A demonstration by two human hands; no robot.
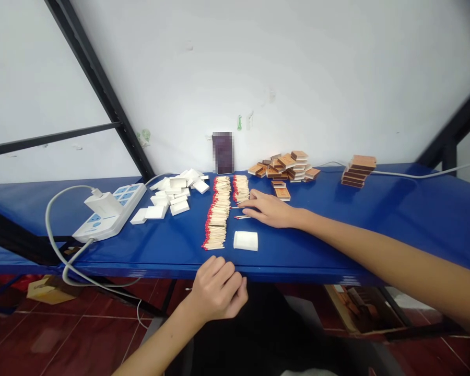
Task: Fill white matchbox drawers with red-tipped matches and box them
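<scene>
Red-headed wooden matches (218, 214), one long column and a shorter one to its right, laid on a blue shelf (337, 230). Right hand (272, 210): at the shorter column's near end, forefinger and thumb about a loose match, whether pinched cannot be told; left hand (218, 290): curled into a fist at the shelf's front edge. Nearby, one white box (246, 241); beyond, heaped white boxes (176, 190) left, heaped orange-brown matchbox sleeves (285, 161) right.
</scene>
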